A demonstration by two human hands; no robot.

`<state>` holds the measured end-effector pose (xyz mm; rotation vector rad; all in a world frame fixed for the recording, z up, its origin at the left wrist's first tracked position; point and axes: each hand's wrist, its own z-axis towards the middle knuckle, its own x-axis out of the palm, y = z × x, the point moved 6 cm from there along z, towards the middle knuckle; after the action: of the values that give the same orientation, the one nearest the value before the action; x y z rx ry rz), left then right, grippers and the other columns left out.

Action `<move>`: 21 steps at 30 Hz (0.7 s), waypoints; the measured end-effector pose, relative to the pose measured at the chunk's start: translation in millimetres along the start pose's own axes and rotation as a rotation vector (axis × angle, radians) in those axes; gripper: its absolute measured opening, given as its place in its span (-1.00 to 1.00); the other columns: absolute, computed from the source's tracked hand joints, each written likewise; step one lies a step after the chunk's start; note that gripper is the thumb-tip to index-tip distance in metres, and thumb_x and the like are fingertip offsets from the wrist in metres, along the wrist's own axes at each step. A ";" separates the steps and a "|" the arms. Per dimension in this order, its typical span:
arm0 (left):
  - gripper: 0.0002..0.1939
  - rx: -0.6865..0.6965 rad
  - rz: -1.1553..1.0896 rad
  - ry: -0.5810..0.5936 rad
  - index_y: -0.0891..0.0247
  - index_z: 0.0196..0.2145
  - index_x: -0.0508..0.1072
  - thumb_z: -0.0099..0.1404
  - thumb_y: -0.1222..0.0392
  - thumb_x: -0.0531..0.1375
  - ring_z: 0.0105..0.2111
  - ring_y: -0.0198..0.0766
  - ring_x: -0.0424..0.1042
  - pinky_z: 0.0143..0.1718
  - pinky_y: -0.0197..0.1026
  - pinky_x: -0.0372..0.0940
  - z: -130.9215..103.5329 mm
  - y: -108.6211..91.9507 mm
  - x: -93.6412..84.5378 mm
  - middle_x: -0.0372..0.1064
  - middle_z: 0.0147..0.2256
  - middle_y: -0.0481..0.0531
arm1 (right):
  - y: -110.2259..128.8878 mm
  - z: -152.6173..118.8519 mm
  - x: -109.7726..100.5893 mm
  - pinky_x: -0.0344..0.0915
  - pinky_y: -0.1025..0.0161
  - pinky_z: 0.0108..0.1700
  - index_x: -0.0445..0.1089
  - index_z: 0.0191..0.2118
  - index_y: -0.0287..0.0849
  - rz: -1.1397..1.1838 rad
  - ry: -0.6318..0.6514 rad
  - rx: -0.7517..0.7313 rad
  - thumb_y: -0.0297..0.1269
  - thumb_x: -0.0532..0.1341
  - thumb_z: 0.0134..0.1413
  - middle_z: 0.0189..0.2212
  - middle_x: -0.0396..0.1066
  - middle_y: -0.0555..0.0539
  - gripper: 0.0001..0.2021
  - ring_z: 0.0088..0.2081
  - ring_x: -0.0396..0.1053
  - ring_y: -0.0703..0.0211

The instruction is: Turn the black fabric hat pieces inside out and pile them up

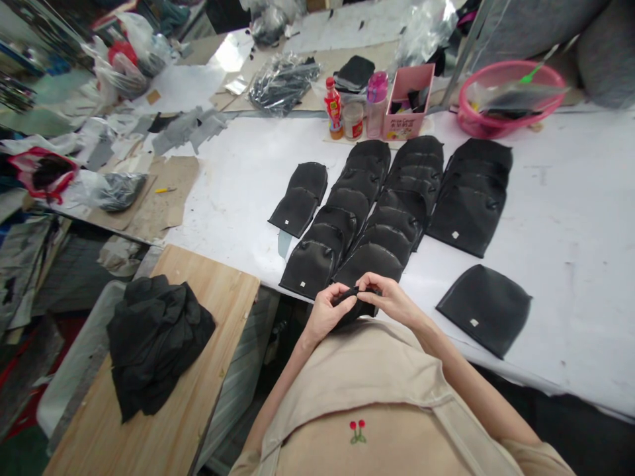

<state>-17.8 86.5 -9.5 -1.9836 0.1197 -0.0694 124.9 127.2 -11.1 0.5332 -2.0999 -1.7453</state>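
Observation:
My left hand (331,308) and my right hand (380,295) meet at the table's near edge, close against my apron. Between them they pinch a black fabric piece (350,318), thumbs and fingertips pressed on its edge. Much of that piece is hidden by the hands and apron. Just beyond lie rows of overlapping black pieces with curved tops, the nearest being a black piece (373,262) right ahead of the fingers. A single black piece (486,309) with a small white tag lies apart to the right.
Along the back stand a red-capped bottle (333,109), a jar (353,121), a pink-lidded bottle (377,106), a pink box (409,102) and a pink basin (510,99). At left, a black cloth (153,337) lies heaped on a wooden board (208,291).

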 end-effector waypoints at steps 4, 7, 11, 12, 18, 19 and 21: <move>-0.75 0.005 0.000 0.005 0.32 -0.32 0.47 0.19 0.05 0.26 -0.40 -0.34 0.30 -0.34 -0.33 0.20 -0.7 0.8 -1.9 0.37 -0.39 -0.03 | -2.9 1.3 0.5 0.25 0.24 -0.23 0.32 -0.38 -0.14 0.007 0.003 -0.002 -0.23 0.25 0.08 -0.37 0.37 -0.02 -0.87 -0.29 0.30 0.17; -0.75 -0.009 -0.024 0.008 0.32 -0.32 0.48 0.18 0.05 0.27 -0.40 -0.34 0.31 -0.33 -0.32 0.20 0.0 3.7 -2.5 0.38 -0.39 -0.03 | -5.0 2.0 1.0 0.24 0.25 -0.26 0.33 -0.37 -0.15 -0.002 0.021 0.003 -0.20 0.25 0.09 -0.38 0.36 -0.01 -0.85 -0.31 0.29 0.18; -0.76 0.004 -0.029 0.011 0.32 -0.35 0.48 0.19 0.06 0.27 -0.41 -0.34 0.28 -0.32 -0.31 0.19 0.0 1.8 -2.6 0.35 -0.41 -0.04 | -4.8 1.5 0.2 0.24 0.26 -0.26 0.32 -0.39 -0.16 0.011 0.026 0.019 -0.16 0.25 0.09 -0.38 0.36 -0.01 -0.81 -0.32 0.30 0.19; -0.76 0.013 -0.021 0.016 0.32 -0.36 0.48 0.20 0.05 0.26 -0.40 -0.34 0.28 -0.31 -0.31 0.19 -0.1 0.0 -2.4 0.34 -0.42 -0.04 | -4.2 1.3 0.1 0.24 0.26 -0.27 0.31 -0.40 -0.16 0.017 0.027 0.024 -0.15 0.25 0.10 -0.38 0.37 -0.01 -0.80 -0.32 0.30 0.19; -0.72 0.046 0.109 0.049 0.32 -0.44 0.42 0.19 0.02 0.26 -0.43 -0.36 0.22 -0.38 -0.33 0.14 0.9 -15.5 -3.5 0.27 -0.46 -0.06 | 4.6 2.5 5.7 0.23 0.28 -0.30 0.32 -0.41 -0.16 -0.040 0.034 0.008 -0.18 0.24 0.11 -0.40 0.37 0.00 -0.82 -0.34 0.30 0.20; -0.70 0.045 0.129 0.052 0.32 -0.47 0.40 0.17 0.01 0.27 -0.47 -0.38 0.19 -0.42 -0.34 0.10 1.4 -18.1 -4.9 0.23 -0.50 -0.08 | 7.1 3.1 7.2 0.22 0.28 -0.30 0.31 -0.41 -0.15 -0.056 0.032 -0.006 -0.19 0.23 0.12 -0.40 0.37 0.00 -0.83 -0.34 0.30 0.20; -0.67 0.035 0.137 0.057 0.31 -0.51 0.35 0.15 -0.01 0.28 -0.51 -0.41 0.13 -0.47 -0.34 0.05 2.0 -22.2 -9.8 0.17 -0.55 -0.11 | 11.8 4.1 9.1 0.24 0.26 -0.28 0.30 -0.41 -0.14 -0.084 0.023 -0.042 -0.20 0.21 0.14 -0.38 0.38 -0.01 -0.83 -0.32 0.31 0.18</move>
<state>-26.2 98.4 10.0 -1.9335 0.2890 -0.0387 114.3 128.1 0.1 0.6347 -2.0478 -1.8165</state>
